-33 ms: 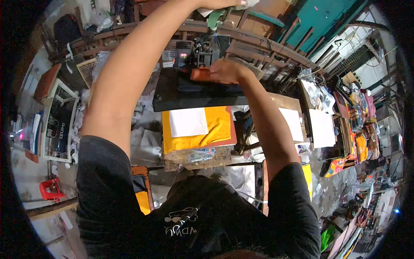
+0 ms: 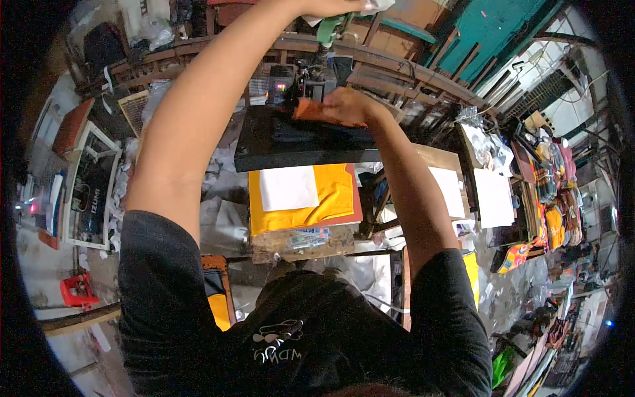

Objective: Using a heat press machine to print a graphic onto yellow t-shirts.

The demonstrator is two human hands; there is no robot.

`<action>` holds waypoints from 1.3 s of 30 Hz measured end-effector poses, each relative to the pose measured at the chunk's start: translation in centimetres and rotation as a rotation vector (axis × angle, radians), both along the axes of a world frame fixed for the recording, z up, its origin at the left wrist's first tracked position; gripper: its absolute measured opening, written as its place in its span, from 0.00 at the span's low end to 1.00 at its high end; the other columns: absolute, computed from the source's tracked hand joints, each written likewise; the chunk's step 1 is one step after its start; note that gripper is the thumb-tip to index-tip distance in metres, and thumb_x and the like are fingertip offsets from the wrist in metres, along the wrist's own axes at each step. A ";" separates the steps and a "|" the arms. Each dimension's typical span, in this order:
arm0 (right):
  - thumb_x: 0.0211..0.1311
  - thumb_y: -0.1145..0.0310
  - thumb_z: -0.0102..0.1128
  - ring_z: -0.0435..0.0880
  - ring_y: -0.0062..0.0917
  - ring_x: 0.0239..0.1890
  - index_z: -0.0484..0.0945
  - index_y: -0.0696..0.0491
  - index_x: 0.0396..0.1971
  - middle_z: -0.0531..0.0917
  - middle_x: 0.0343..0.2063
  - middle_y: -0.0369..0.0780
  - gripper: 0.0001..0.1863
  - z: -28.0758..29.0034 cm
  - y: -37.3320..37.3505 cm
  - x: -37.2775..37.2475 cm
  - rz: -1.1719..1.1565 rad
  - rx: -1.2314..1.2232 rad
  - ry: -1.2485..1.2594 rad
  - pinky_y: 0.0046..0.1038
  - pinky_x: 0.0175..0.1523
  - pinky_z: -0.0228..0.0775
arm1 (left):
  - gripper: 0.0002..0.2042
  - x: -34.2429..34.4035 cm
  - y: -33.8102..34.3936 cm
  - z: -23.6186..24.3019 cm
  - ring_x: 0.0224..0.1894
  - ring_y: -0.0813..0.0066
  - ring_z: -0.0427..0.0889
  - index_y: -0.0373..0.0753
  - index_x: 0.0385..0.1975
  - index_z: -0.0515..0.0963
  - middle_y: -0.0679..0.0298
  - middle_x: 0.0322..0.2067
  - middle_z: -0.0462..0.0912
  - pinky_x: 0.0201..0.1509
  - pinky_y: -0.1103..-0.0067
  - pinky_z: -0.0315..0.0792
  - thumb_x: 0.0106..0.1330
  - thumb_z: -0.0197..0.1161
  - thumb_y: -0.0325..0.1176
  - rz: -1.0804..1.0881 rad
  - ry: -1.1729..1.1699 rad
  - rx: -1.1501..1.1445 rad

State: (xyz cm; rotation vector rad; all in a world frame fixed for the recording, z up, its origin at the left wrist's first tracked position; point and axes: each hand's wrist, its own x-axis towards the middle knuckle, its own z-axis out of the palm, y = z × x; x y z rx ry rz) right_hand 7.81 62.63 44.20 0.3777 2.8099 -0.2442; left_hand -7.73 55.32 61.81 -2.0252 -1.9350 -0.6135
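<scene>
At the top, my left hand [image 2: 337, 6] reaches to a green lever [image 2: 329, 32] and a white piece [image 2: 380, 5] on a press machine [image 2: 307, 86]; its fingertips are small, with a closed grip. My right hand [image 2: 347, 106] holds a blurred orange piece [image 2: 306, 110] just over the dark cloth on the press's black platen [image 2: 264, 157]. Below the platen, a white sheet [image 2: 288, 187] lies on folded yellow fabric [image 2: 334, 205]. A control box [image 2: 280, 78] with red digits sits behind.
A framed item [image 2: 89, 185] stands left, a red plastic stool [image 2: 76, 291] below it. At right are paper sheets [image 2: 493, 198] and piles of colourful fabric [image 2: 555, 218]. Wooden rails [image 2: 410, 63] cross behind the press; white scraps [image 2: 225, 218] litter the floor.
My right hand and the orange piece appear more blurred and very slightly shifted; otherwise the view is nearly the same.
</scene>
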 end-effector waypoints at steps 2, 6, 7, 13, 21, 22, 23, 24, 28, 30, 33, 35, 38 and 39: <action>0.60 0.61 0.53 0.82 0.34 0.35 0.80 0.58 0.34 0.82 0.31 0.49 0.15 -1.5 3.2 2.8 -0.085 -0.092 0.614 0.35 0.41 0.72 | 0.42 2.5 -4.3 0.9 0.73 0.49 0.39 0.39 0.71 0.47 0.49 0.71 0.45 0.73 0.58 0.47 0.65 0.56 0.57 -0.171 -0.111 -0.075; 0.69 0.51 0.39 0.77 0.25 0.31 0.76 0.60 0.38 0.80 0.28 0.40 0.26 1.3 4.5 8.6 -0.469 -0.293 0.990 0.32 0.36 0.71 | 0.34 2.8 -10.9 0.1 0.70 0.49 0.53 0.41 0.67 0.59 0.50 0.68 0.55 0.71 0.61 0.53 0.66 0.59 0.52 -0.094 -0.319 -0.012; 0.68 0.48 0.39 0.78 0.27 0.28 0.76 0.57 0.40 0.81 0.29 0.39 0.26 0.9 5.6 10.8 -0.479 -0.314 1.246 0.33 0.34 0.72 | 0.28 2.4 -12.3 -2.2 0.59 0.58 0.67 0.38 0.59 0.67 0.53 0.56 0.69 0.62 0.66 0.63 0.66 0.58 0.52 -0.207 -0.420 0.182; 0.63 0.44 0.55 0.74 0.37 0.58 0.65 0.57 0.61 0.73 0.57 0.47 0.36 0.1 -5.1 21.8 -0.764 -1.465 1.407 0.44 0.59 0.69 | 0.11 5.2 -29.9 -23.7 0.36 0.79 0.78 0.36 0.43 0.77 0.65 0.34 0.81 0.41 0.80 0.72 0.72 0.50 0.34 0.209 -1.019 0.312; 0.59 0.54 0.63 0.80 0.32 0.44 0.72 0.55 0.53 0.80 0.44 0.42 0.27 -19.2 -22.8 35.9 -1.467 -1.599 1.011 0.33 0.47 0.74 | 0.08 22.8 -28.0 -39.3 0.36 0.66 0.80 0.34 0.37 0.77 0.58 0.31 0.79 0.41 0.73 0.73 0.63 0.61 0.30 0.112 -0.841 -0.215; 0.59 0.54 0.62 0.80 0.31 0.43 0.72 0.53 0.53 0.80 0.44 0.41 0.27 -20.4 -25.1 37.5 -1.568 -1.575 0.856 0.33 0.47 0.73 | 0.09 23.1 -25.3 -38.8 0.38 0.62 0.81 0.33 0.38 0.78 0.56 0.34 0.80 0.41 0.71 0.74 0.63 0.61 0.31 0.086 -0.755 -0.230; 0.60 0.55 0.61 0.68 0.24 0.29 0.70 0.48 0.37 0.70 0.29 0.34 0.15 -21.6 -27.2 39.0 -1.669 -1.576 0.811 0.29 0.33 0.59 | 0.09 23.3 -22.7 -39.8 0.39 0.59 0.80 0.33 0.38 0.78 0.56 0.36 0.79 0.41 0.69 0.74 0.63 0.60 0.31 0.056 -0.671 -0.204; 0.61 0.56 0.61 0.57 0.17 0.16 0.68 0.42 0.21 0.60 0.14 0.27 0.14 -22.7 -29.0 40.3 -1.771 -1.572 0.766 0.25 0.20 0.46 | 0.09 23.5 -20.1 -41.3 0.41 0.57 0.80 0.33 0.38 0.78 0.56 0.38 0.79 0.42 0.68 0.74 0.63 0.60 0.32 0.025 -0.587 -0.178; 0.61 0.56 0.59 0.64 0.18 0.19 0.70 0.46 0.28 0.64 0.15 0.29 0.12 -27.7 -32.6 46.7 -1.879 -1.514 0.943 0.24 0.22 0.56 | 0.10 23.9 -11.9 -45.2 0.43 0.56 0.79 0.36 0.37 0.79 0.55 0.39 0.78 0.49 0.64 0.71 0.60 0.59 0.33 0.027 -0.253 -0.242; 0.63 0.57 0.57 0.78 0.25 0.33 0.73 0.50 0.37 0.76 0.25 0.34 0.13 -30.1 -33.5 51.3 -1.853 -1.512 1.032 0.29 0.36 0.73 | 0.10 24.5 -10.1 -46.8 0.42 0.56 0.79 0.37 0.36 0.80 0.56 0.40 0.78 0.50 0.64 0.70 0.59 0.58 0.34 0.025 -0.094 -0.293; 0.65 0.57 0.54 0.77 0.37 0.53 0.67 0.55 0.59 0.77 0.52 0.43 0.26 -26.6 -35.0 53.4 -1.738 -1.552 1.467 0.40 0.58 0.69 | 0.09 24.5 -9.1 -47.8 0.46 0.59 0.78 0.40 0.37 0.80 0.59 0.39 0.79 0.52 0.63 0.64 0.59 0.59 0.34 -0.009 0.054 -0.387; 0.66 0.57 0.51 0.76 0.38 0.53 0.67 0.59 0.57 0.76 0.51 0.45 0.26 -25.8 -36.2 55.6 -1.829 -1.546 1.510 0.42 0.57 0.68 | 0.09 25.1 -9.3 -47.6 0.46 0.61 0.79 0.42 0.36 0.79 0.61 0.38 0.80 0.51 0.64 0.63 0.58 0.59 0.35 0.001 0.080 -0.394; 0.67 0.58 0.48 0.73 0.39 0.54 0.65 0.63 0.57 0.73 0.53 0.47 0.26 -27.8 -38.2 58.9 -1.844 -1.626 1.606 0.43 0.57 0.67 | 0.07 26.9 -10.0 -46.7 0.40 0.58 0.79 0.42 0.33 0.77 0.61 0.34 0.79 0.50 0.64 0.64 0.60 0.57 0.35 0.051 -0.112 -0.282; 0.67 0.58 0.48 0.75 0.36 0.52 0.66 0.65 0.55 0.74 0.50 0.46 0.26 -29.0 -38.5 59.3 -1.957 -1.426 1.654 0.41 0.54 0.68 | 0.07 27.3 -10.2 -46.5 0.40 0.58 0.79 0.42 0.33 0.77 0.61 0.34 0.79 0.50 0.64 0.64 0.60 0.57 0.35 0.052 -0.107 -0.278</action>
